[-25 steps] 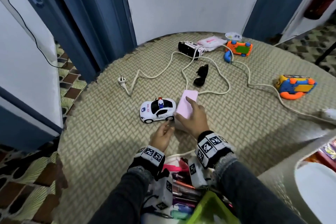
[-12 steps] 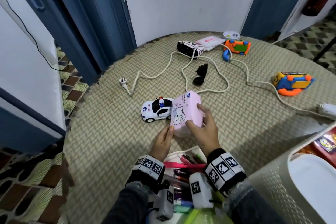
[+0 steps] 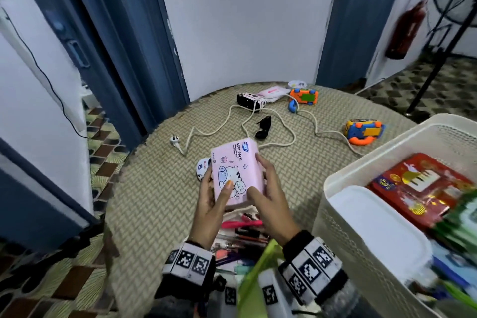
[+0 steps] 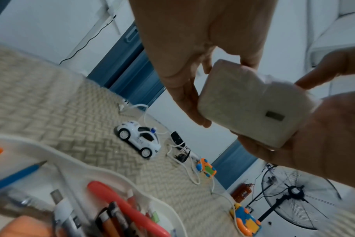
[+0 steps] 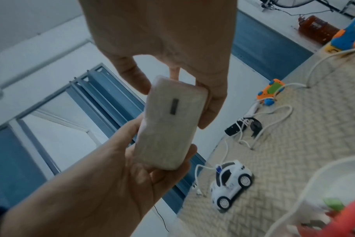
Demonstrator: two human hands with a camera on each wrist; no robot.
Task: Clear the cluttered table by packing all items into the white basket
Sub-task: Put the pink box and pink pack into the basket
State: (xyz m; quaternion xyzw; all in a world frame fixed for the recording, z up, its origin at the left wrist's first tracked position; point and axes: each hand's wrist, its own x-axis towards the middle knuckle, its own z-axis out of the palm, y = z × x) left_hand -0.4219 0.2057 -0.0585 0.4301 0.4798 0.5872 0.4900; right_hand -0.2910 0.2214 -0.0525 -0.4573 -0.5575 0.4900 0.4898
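Observation:
A pink soft-pack of tissues (image 3: 236,170) with a cartoon print is held upright above the woven table (image 3: 154,201). My left hand (image 3: 216,183) grips its left edge, thumb on the printed face. My right hand (image 3: 260,178) grips its right edge, fingers along the side. The wrist views show the pack's pale end (image 4: 249,104) (image 5: 168,128) between both hands. The white basket (image 3: 382,153) stands at the right, holding a red tin (image 3: 418,188) and a white container (image 3: 374,227). A white police car (image 3: 202,169) sits partly hidden behind the pack.
A white power cable (image 3: 284,121) loops across the table by black sunglasses (image 3: 263,128). Two orange toys (image 3: 303,97) (image 3: 362,131), a black-and-white car (image 3: 250,100) and a pink packet (image 3: 273,91) lie further back. An open pouch of pens (image 3: 242,235) lies below my hands.
The tissue pack has risen off the table and turned its printed face towards me, now held in both hands. The view has swung right, bringing the basket in.

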